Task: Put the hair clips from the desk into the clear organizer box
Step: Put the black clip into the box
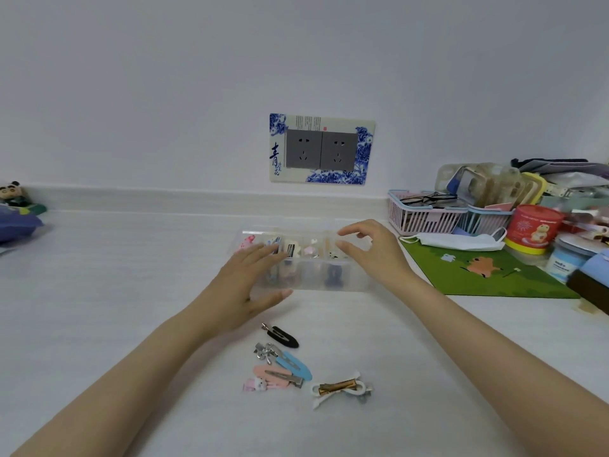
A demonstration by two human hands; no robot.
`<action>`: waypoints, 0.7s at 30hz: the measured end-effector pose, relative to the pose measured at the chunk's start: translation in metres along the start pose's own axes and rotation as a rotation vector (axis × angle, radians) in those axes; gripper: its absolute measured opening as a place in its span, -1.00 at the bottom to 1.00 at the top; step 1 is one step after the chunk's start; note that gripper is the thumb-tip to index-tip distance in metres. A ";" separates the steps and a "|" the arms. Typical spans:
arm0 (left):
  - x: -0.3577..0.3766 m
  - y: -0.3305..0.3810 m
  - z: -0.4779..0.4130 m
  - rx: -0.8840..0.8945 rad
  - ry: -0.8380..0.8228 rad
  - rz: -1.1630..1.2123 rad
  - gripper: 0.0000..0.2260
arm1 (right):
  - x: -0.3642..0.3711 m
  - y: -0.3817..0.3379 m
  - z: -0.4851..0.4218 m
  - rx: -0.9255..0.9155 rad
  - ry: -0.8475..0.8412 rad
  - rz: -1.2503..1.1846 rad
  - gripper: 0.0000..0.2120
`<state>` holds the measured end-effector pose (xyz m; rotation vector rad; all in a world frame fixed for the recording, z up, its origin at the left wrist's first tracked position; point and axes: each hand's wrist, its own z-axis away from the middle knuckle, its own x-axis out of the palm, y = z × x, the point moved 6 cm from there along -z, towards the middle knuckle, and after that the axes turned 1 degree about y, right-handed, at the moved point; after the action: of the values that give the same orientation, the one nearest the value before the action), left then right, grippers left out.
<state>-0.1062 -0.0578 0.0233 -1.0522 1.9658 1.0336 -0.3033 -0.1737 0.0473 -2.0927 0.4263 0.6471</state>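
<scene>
Head view, we record:
- Clear organizer box [313,280]: mid-desk [131,275], small clips already in its compartments.
- Left hand [250,285]: released, fingers straight against the box's left end.
- Right hand [372,249]: relaxed, grasping nothing, at the right end.
- Hair clips [293,364]: loose, just in front of the box.

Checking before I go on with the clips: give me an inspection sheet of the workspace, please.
Surface: white desk.
Job's things: clear organizer box, clips already in its compartments; loose clips lie on the desk nearer the person, among them a black clip, blue clip, pink clip and white bow clip.
Clutter: green mat, face mask, pink basket and red canister at right; panda figure at left.
Hands: left hand at the box's left end, fingers straight; right hand over its right end, thumb and forefinger apart, grip unclear.
Cables: nothing seen.
Surroundings: double wall socket, nothing plugged in.
</scene>
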 end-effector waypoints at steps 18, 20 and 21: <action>0.011 -0.004 0.013 -0.217 -0.387 0.273 -0.91 | 0.042 -0.015 0.075 0.018 -0.407 -0.250 -0.91; 0.011 0.000 0.009 -0.212 -0.274 0.328 -0.90 | 0.044 -0.019 0.077 0.048 -0.404 -0.363 -0.89; 0.010 0.002 0.006 -0.210 -0.204 0.367 -0.91 | 0.044 -0.021 0.076 0.067 -0.393 -0.434 -0.87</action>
<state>-0.1112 -0.0550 0.0126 -0.6680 1.9519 1.5104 -0.2794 -0.1017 -0.0016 -1.8513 -0.2197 0.7442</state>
